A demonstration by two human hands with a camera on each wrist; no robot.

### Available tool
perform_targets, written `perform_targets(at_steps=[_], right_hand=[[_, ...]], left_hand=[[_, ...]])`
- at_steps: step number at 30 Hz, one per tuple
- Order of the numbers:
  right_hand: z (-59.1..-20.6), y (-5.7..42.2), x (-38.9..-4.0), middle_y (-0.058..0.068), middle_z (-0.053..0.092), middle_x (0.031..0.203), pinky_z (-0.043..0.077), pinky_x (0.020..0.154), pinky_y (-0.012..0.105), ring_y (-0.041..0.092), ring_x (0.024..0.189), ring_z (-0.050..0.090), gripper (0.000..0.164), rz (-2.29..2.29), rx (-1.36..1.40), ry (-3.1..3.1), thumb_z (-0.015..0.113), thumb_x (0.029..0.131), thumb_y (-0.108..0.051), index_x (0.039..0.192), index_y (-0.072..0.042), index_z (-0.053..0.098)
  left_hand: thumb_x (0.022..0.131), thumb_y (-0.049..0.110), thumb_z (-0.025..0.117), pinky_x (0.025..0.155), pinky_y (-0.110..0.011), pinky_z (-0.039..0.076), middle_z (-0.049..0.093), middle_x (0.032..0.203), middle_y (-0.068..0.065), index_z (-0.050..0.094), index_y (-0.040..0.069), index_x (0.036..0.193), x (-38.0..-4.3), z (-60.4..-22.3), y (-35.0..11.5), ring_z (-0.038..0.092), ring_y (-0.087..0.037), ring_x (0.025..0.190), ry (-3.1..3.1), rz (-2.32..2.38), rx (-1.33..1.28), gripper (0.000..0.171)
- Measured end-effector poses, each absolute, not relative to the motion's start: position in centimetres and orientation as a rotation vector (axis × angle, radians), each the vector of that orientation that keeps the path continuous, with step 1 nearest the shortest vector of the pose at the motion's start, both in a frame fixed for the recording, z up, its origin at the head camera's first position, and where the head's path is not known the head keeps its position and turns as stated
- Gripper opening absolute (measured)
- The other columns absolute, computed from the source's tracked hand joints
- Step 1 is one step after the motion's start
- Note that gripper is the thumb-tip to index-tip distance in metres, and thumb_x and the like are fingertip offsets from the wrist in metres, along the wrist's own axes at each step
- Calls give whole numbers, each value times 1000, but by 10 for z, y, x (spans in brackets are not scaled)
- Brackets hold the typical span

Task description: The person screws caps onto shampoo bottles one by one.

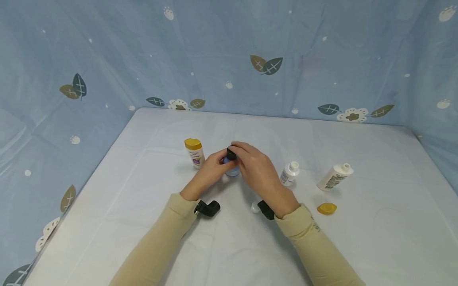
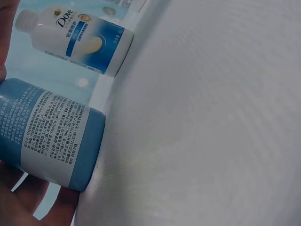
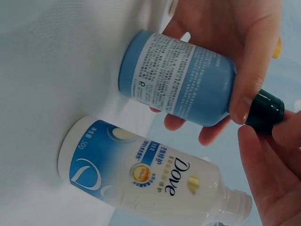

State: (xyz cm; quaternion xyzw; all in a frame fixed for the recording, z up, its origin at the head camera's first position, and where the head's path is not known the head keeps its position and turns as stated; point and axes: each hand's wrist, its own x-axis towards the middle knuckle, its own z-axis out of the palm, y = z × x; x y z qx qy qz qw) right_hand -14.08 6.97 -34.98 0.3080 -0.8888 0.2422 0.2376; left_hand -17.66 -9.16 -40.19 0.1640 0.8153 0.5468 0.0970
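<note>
My left hand [image 1: 210, 171] grips a blue bottle [image 3: 181, 77] around its body, the thumb lying near its shoulder. At the bottle's top, the fingers of my right hand [image 1: 258, 167] pinch the dark cap [image 3: 265, 112], which sits on the neck. The bottle's base appears at or just above the table; I cannot tell which. Beside it stands a white and blue Dove bottle [image 3: 150, 172] with its neck uncovered. In the left wrist view, the blue bottle [image 2: 49, 134] shows its printed back label. To the left of my hands stands a white bottle with a yellow cap [image 1: 195, 153].
On the right stands an uncapped white bottle [image 1: 335, 177], with a loose yellow cap [image 1: 327, 208] in front of it. A small white cap [image 1: 255, 207] lies near my right wrist. The white-covered table [image 1: 229, 246] meets a blue patterned curtain [image 1: 229, 47] at the back.
</note>
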Motion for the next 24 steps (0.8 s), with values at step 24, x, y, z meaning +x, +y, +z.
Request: perform_targets(at_steps=[24], right_hand=[[-351, 72, -142, 6, 57, 107, 46, 75, 29, 18, 95, 54, 29, 700, 731, -2437, 59, 85, -11, 114, -5, 59]], left_hand=[[87, 23, 58, 92, -34, 38, 55, 120, -2, 54, 13, 122, -165, -381, -89, 49, -16, 109, 2402, 1654, 561, 36]])
